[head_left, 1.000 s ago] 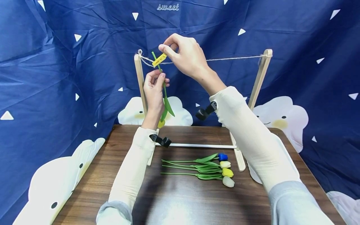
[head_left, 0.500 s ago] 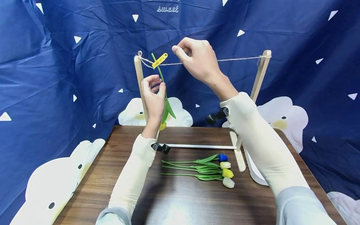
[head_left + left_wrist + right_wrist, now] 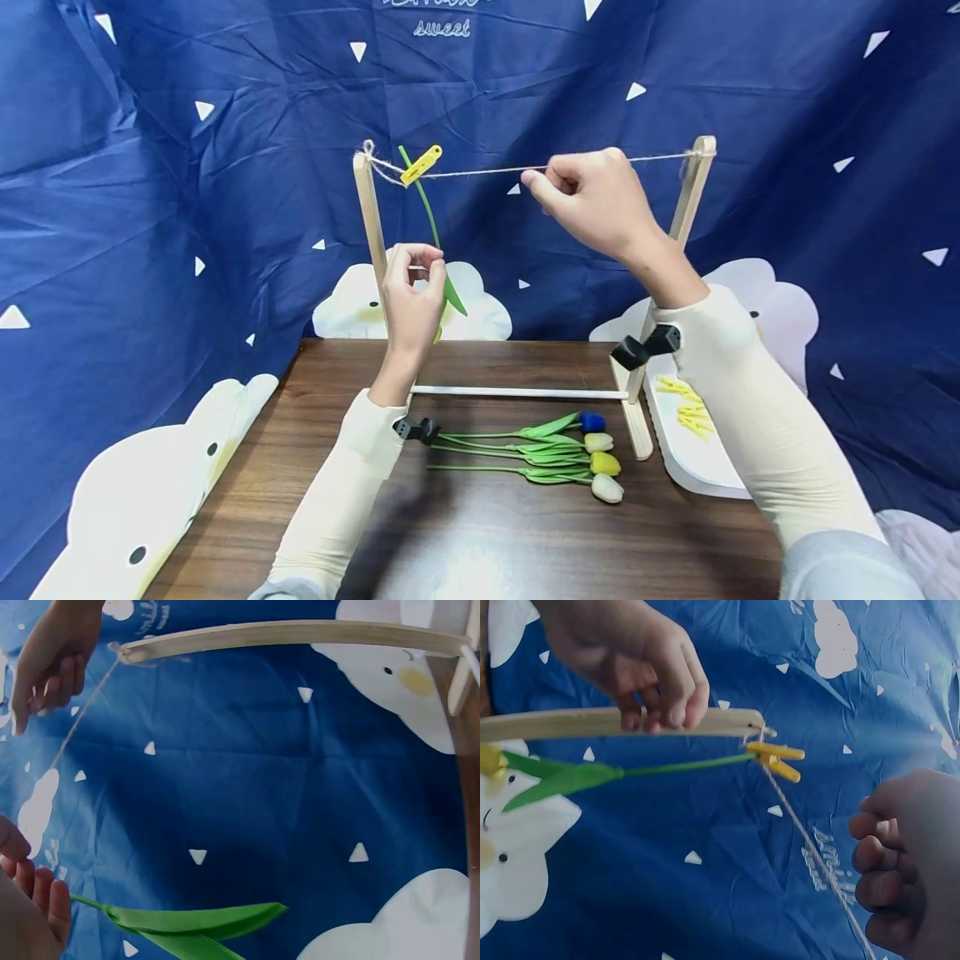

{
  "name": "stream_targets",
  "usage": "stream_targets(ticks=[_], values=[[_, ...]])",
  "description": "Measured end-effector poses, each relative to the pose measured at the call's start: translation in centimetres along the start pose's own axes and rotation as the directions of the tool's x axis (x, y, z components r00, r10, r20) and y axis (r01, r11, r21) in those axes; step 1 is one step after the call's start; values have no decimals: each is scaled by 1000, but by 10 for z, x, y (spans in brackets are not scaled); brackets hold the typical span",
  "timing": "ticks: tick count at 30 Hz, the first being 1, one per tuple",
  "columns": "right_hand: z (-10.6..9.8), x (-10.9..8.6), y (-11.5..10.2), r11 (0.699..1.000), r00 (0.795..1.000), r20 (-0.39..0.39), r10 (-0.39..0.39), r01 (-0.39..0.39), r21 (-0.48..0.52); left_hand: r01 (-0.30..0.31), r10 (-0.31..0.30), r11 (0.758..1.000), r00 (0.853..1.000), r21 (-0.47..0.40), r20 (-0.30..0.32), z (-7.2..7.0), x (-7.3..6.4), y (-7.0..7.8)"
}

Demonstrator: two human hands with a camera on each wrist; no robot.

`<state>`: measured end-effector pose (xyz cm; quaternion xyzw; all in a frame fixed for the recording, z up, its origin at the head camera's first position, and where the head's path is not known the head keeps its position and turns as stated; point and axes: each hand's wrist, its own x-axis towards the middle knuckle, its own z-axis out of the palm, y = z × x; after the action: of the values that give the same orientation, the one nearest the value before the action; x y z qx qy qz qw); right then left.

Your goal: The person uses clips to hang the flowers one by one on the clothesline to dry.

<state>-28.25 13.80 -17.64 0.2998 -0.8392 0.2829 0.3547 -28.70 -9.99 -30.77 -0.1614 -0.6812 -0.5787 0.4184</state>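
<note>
A yellow clothespin (image 3: 422, 165) pins the stem of a tulip (image 3: 428, 210) to a string (image 3: 480, 173) close to its left end. Flower down, the tulip hangs there; its yellow bloom (image 3: 491, 760) shows in the right wrist view. Beside the lower stem is my left hand (image 3: 414, 300), fingers loosely bent; the right wrist view shows it apart from the stem and holding nothing. My right hand (image 3: 600, 200) hovers at the string's right half with loosely curled, vacant fingers, well away from the clothespin.
Wooden posts (image 3: 692, 204) carry the string, joined low down by a white rod (image 3: 525, 392). Several tulips with blue, yellow and whitish blooms lie on the table, including a yellow tulip (image 3: 605, 463). At right, a white tray (image 3: 693, 477) holds several yellow clothespins (image 3: 694, 419).
My right hand has let go of the clothespin and moved right and down. My left hand has released the stem and dropped lower. The tulip stays hanging, and the tray's clothespins have come into view.
</note>
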Motion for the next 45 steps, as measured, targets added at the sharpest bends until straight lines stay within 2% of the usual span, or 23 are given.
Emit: stream_targets(ticks=[8, 15, 18, 20, 22, 25, 28, 30, 32, 34, 36, 38, 40, 45], values=[[-18, -37, 29, 992, 997, 71, 28, -19, -128, -6, 1, 999, 992, 42, 124, -14, -19, -12], [-32, -76, 56, 970, 983, 150, 104, -66, -235, 24, -40, 997, 968, 70, 246, -28, -39, -25], [-37, -91, 70, 961, 966, 211, 150, -92, -259, 53, -76, 995, 955, 88, 288, -33, -46, -32], [-40, -101, 78, 957, 943, 273, 189, -114, -267, 66, -96, 993, 942, 103, 322, -36, -51, -36], [-43, -111, 87, 952, 912, 338, 233, -143, -272, 69, -110, 990, 926, 123, 362, -40, -55, -41], [-47, -124, 99, 940, 853, 430, 295, -180, -289, 68, -127, 987, 886, 146, 446, -44, -61, -48], [-49, -137, 114, 932, 789, 517, 332, -190, -308, 69, -149, 984, 829, 165, 540, -49, -67, -54], [-49, -145, 124, 932, 735, 581, 350, -209, -297, 67, -163, 981, 787, 180, 596, -52, -71, -58], [-47, -154, 136, 935, 671, 651, 354, -237, -265, 67, -182, 977, 748, 201, 639, -55, -75, -63], [-46, -163, 147, 931, 605, 710, 361, -283, -232, 68, -201, 973, 713, 220, 672, -58, -80, -69], [-44, -172, 157, 921, 557, 744, 369, -326, -213, 71, -226, 967, 682, 245, 696, -60, -84, -76], [-44, -180, 166, 911, 531, 757, 381, -354, -210, 84, -251, 962, 651, 261, 716, -62, -89, -83], [-44, -186, 175, 900, 519, 755, 401, -376, -220, 90, -268, 958, 623, 273, 735, -61, -94, -89], [-41, -199, 193, 877, 494, 748, 443, -412, -247, 70, -289, 950, 568, 304, 771, -59, -108, -104]])
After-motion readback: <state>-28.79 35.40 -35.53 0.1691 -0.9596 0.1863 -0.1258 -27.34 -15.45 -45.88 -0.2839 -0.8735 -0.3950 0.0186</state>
